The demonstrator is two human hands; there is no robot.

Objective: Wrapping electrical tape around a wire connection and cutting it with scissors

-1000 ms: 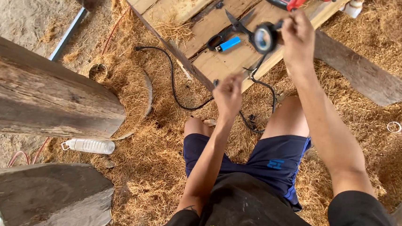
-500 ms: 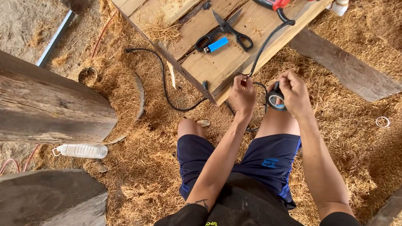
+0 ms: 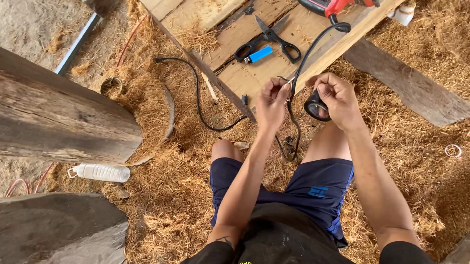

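Step in hand looks like taping the black cord (image 3: 300, 59). Left hand (image 3: 273, 99) is pinched closed on the cord just off the near edge of the plank bench (image 3: 250, 78). Right hand (image 3: 336, 98) is curled around a roll of black tape (image 3: 316, 107), held right beside the cord, above the knees. The cord runs up from the hands to the red power tool (image 3: 332, 1) at the bench's far edge. Scissors (image 3: 269, 40) and a blue lighter (image 3: 261, 54) lie mid-bench. A free tape end isn't visible. Next move likely needs the tape end stuck to the cord at the pinch, with the left hand keeping it taut while the roll goes around.
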